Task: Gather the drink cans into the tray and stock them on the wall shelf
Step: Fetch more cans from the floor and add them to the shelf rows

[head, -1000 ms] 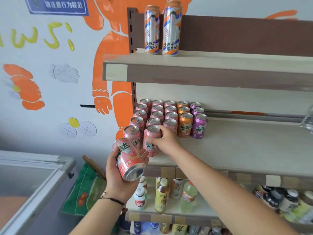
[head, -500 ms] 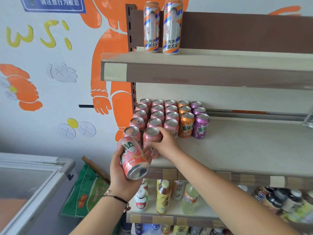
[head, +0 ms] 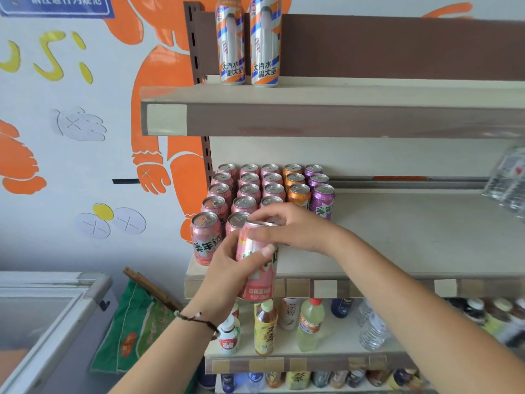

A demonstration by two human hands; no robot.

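A pink drink can stands upright in front of the middle wall shelf, just off its front edge. My left hand wraps its lower side from the left. My right hand pinches its top rim from above. On the shelf behind stand rows of pink cans, a column of orange cans and a column of purple cans. No tray is in view.
Two tall orange-and-silver cans stand on the top shelf. Bottled drinks fill the lower shelf. A chest freezer sits at lower left, with a green bag beside it. Clear bottles blur at the right edge.
My left hand turned the tilted can upright and raised it toward the shelf. My right hand left the front shelf can and now grips this can's top.
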